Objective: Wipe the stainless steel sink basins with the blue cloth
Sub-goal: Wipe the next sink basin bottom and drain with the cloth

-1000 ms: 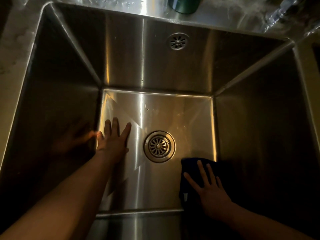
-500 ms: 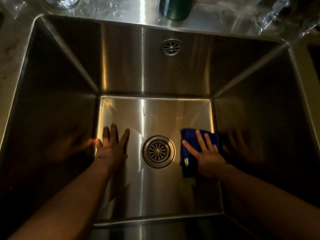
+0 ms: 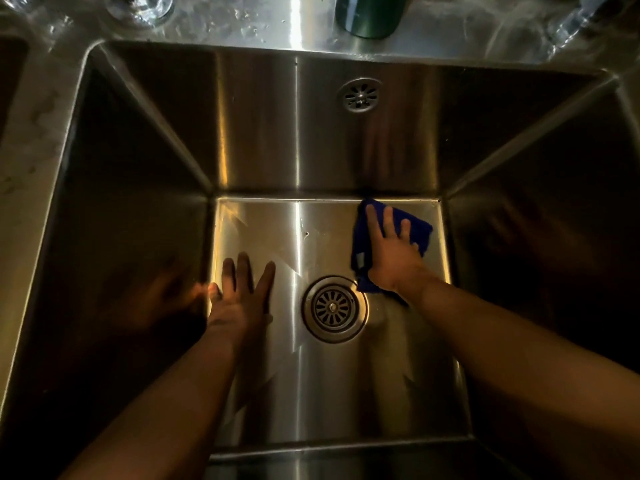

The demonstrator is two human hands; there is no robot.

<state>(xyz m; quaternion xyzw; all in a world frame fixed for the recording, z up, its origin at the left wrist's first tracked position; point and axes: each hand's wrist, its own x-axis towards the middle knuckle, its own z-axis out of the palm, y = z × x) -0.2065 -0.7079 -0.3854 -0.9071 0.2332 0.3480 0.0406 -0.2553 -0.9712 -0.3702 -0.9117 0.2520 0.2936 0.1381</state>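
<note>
1. The stainless steel sink basin (image 3: 259, 133) is deep and square, seen from straight above, and both of the person's bare forearms reach down into it.
2. The blue cloth (image 3: 361, 237) lies on the basin floor toward the far right corner. Its far edge is right up against the seam with the back wall, and its near corner sits just beside the rim of the drain strainer (image 3: 334, 308).
3. The right hand (image 3: 393, 258) is flat on top of the cloth, fingers straight and spread, pressing it onto the steel. It isn't curled round it, just palm down.
4. The left hand (image 3: 239, 303) lies flat on the bare floor near the left wall, fingers straight and a bit fanned, holding nothing. You can see its blurry reflection in that wall.
5. The drain strainer sits between the two hands, roughly mid-floor.
6. There's a round overflow grille (image 3: 360, 97) high on the back wall.
7. On the wet back ledge there's a dark green container (image 3: 369, 15) and a clear glass (image 3: 142, 8) off at the far left corner. Lighting is pretty dim, so the side walls are mostly shadow.
</note>
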